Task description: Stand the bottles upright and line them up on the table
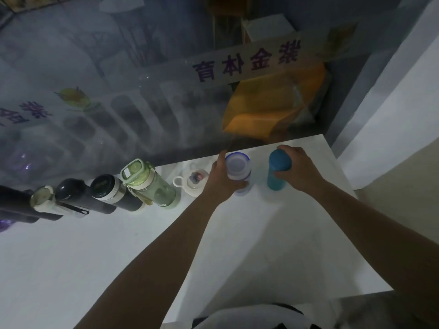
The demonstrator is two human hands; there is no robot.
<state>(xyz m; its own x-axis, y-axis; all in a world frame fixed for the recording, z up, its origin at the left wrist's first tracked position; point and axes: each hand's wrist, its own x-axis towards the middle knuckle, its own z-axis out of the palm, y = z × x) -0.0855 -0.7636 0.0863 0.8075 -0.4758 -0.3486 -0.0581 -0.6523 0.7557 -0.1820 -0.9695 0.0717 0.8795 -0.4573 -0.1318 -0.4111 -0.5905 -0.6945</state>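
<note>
row nearly complete, last two bottles in your hands

you have most of the work behind you, as far as the view shows. along the far edge of the white table (237, 233), against the glass pane, a row already stands: at the left a dark bottle half cut off by the frame, then a cream-capped bottle (44, 197), a dark bottle with a strap (71, 193), a black steel-banded flask (111, 191), a green clear bottle (148, 184) and a small white handled bottle (193, 181). all look upright; the wide lens makes them seem to lean outward, so do not read that as tilt.

your left hand (222, 179) is wrapped around the side of the blue-rimmed clear bottle (238, 172), fingers curled round its body. your right hand (297, 168) is closed round the teal bottle (278, 172) from its right side. both bottles stand with their long axis vertical, caps pointing up toward you and bases at the table; whether the bases are fully set down or a touch lifted i cannot tell.

these two sit near the right end of the row, just beside each other, with a small gap between them. what seems left: settle them in line with the others, even out the spacing after the small white bottle, and let go.
</note>
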